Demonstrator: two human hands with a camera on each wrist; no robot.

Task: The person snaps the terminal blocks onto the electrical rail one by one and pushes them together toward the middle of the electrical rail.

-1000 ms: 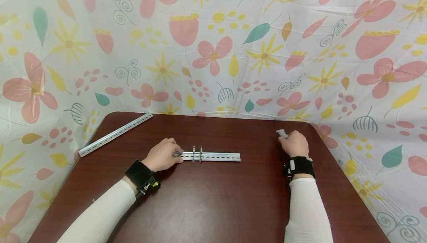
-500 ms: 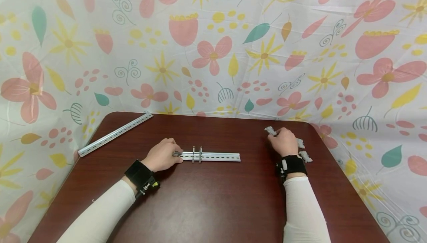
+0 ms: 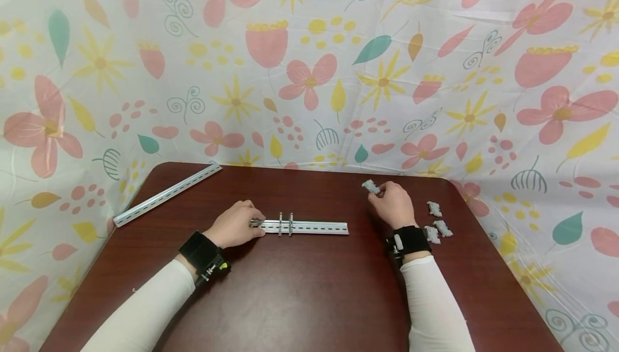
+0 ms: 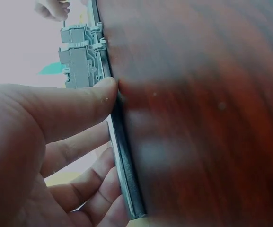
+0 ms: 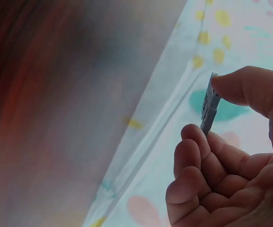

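— Start where?
— With the small grey block, pinched between thumb and fingertips of the right hand, near the far edge of the table.
— And across from there?
— Gripping the slotted rail by its left end with the left hand, thumb on one edge, fingers curled behind. So both hands nearly closed, each with a hold.
— Anything on the rail?
— Two mounted blocks, crosswise, just right of the left hand. Hard to tell how firmly seated.
— Any risk from here?
— Probably dropping or twisting the block, given so narrow a pinch. Perhaps tilting the rail under pressure at its right end, with a grip only at the left.
— Anything in the way?
— Mainly the left hand and mounted blocks, taking up the rail's left part. Also three loose blocks near the right wristband, easily brushed. Farther off, at the table's left, a second rail; behind everything, a floral curtain.
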